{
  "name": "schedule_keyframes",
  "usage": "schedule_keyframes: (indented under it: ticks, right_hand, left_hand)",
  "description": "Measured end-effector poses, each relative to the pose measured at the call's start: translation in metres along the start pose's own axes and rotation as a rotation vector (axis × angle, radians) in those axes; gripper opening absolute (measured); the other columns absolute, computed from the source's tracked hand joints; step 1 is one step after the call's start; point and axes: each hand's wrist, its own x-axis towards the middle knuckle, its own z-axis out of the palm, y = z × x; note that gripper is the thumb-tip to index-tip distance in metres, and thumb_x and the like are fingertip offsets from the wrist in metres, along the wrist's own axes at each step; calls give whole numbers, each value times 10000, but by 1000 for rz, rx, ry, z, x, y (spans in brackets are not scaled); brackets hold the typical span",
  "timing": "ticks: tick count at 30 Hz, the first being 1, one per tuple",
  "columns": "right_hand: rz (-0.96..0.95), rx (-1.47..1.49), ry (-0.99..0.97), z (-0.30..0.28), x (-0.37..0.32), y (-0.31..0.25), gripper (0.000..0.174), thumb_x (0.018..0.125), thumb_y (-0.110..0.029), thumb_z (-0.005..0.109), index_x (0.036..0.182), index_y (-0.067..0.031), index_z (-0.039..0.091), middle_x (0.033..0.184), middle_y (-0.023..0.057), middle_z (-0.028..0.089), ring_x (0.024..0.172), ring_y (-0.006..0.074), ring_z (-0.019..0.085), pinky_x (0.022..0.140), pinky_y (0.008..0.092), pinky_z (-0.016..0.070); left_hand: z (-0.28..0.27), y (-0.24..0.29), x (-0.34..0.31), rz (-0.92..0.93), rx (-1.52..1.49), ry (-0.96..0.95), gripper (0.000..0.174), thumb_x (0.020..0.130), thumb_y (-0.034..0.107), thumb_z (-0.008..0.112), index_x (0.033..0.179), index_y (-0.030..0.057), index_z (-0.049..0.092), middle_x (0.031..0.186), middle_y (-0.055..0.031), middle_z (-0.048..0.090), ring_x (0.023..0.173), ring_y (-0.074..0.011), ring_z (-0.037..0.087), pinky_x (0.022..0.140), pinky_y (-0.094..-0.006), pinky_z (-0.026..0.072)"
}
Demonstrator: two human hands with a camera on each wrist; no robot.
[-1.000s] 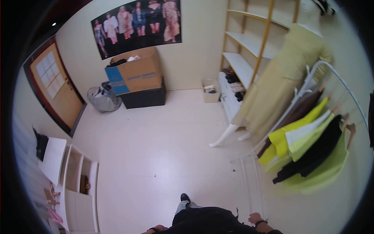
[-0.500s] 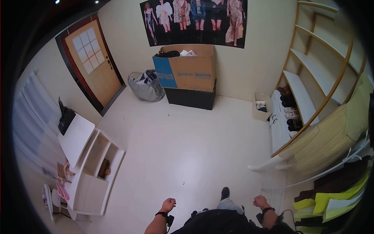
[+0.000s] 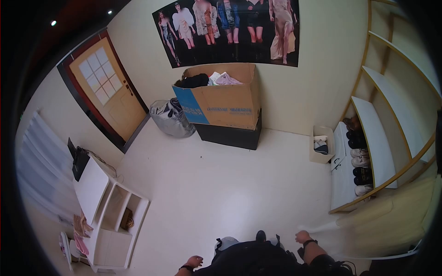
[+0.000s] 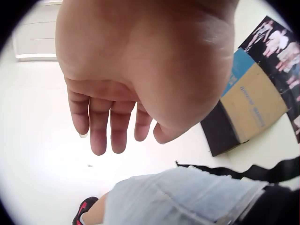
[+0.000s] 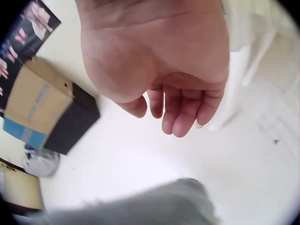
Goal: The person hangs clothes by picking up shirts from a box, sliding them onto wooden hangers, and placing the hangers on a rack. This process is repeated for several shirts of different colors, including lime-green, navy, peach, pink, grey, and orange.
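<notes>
Left hand and right hand hang empty, fingers loosely bent; the blurred yellowish garment, apparently slanting lengthwise toward two o'clock, lies nearer the right, at its three.

A pale floor spreads across the middle of the head view. In its upper centre a black box stands on it, with a cardboard box on top and a silver bag just to the left. Right of centre stand a beige bin and a white cabinet topped by a row of shoes. A white desk stands at lower left.
</notes>
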Motion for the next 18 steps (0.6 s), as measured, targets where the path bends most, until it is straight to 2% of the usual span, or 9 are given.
schedule_keyframes:
  ticks: [2,6,8,13,14,15,16,17,18]
  right_hand:
    - [205,1060,394,-89,23,-69,114,855,-125,533,866,-18,572,724,99,604,577,181,591,500,286,486]
    - [-54,1146,493,-204,65,-131,107,852,-92,516,912,-12,554,774,96,606,642,157,594,583,270,505]
    - [-101,1115,501,-233,85,-144,128,838,-105,534,888,9,566,755,97,610,626,164,591,610,279,517]
    - [208,742,181,-196,139,-92,161,834,-151,535,786,-14,603,705,94,614,616,175,611,559,320,498]
    - [169,510,-122,-165,166,-41,226,835,-194,549,848,23,611,700,100,637,606,185,616,556,340,493]
    - [-13,27,-246,-183,135,-61,250,862,-218,522,842,10,622,691,105,635,600,192,625,534,351,489]
    - [240,397,-343,-115,176,14,258,895,-209,471,851,-8,628,701,113,635,637,202,638,518,355,488]
    - [163,366,-562,-140,159,-2,263,914,-190,432,928,-11,623,878,125,650,757,204,651,539,351,510]
    - [215,533,-524,-130,169,13,257,914,-187,422,1005,-25,600,964,125,633,816,211,643,580,348,521]
  left_hand:
    - [-8,29,56,80,-163,40,322,860,225,546,1043,-36,593,905,-138,649,800,-212,640,678,-326,533]
    - [-32,137,114,336,-245,77,328,883,225,534,1084,-33,558,938,-149,641,805,-218,639,721,-319,530]
    - [-33,164,128,263,-285,32,329,904,242,507,1098,-20,551,953,-141,645,808,-215,641,695,-311,520]
    - [-50,168,183,80,71,-143,339,863,267,535,1031,-20,605,881,-136,669,782,-235,656,702,-374,531]
    - [-59,157,197,436,663,-190,357,829,327,575,1011,28,647,914,-111,678,839,-256,651,753,-415,513]
    - [-65,163,207,444,653,-204,357,829,327,575,1011,28,647,914,-111,678,839,-256,651,753,-415,513]
    - [-71,168,210,155,463,-251,342,793,348,601,957,57,673,932,-112,680,870,-268,640,776,-413,499]
    - [-77,169,209,-143,277,-294,326,757,368,626,903,86,699,951,-113,682,901,-281,630,799,-412,485]
    - [-100,199,199,-153,144,-313,284,781,274,602,961,62,660,916,-124,674,866,-272,630,788,-432,480]
